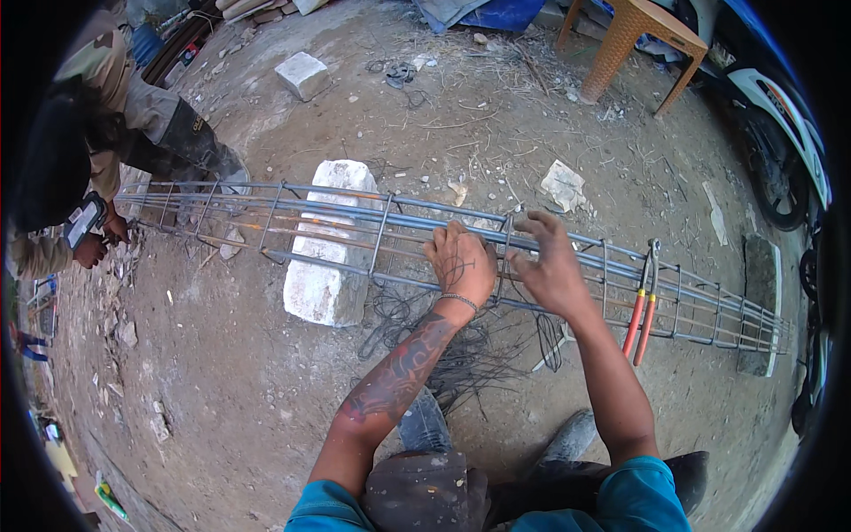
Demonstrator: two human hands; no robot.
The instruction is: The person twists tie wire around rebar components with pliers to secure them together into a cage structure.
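A long rebar cage (355,213) of steel bars and square stirrups stretches across in front of me. My left hand (461,263) is closed over its bars near the middle, fingers curled down among them. Just right of it, my right hand (551,266) is raised over the cage beside a stirrup (508,235), its thumb and fingers apart; I see nothing held in it. Red-handled pliers (644,301) lie across the bars to the right of that hand. Loose tie wire (461,359) is heaped on the ground below the cage.
A white block (326,293) props the cage on the left, a grey block (761,266) on the right. A co-worker's hands (102,244) are at the cage's left end. A plastic chair (629,44) and motorcycle (771,124) stand at the far right. Another block (302,76) lies beyond.
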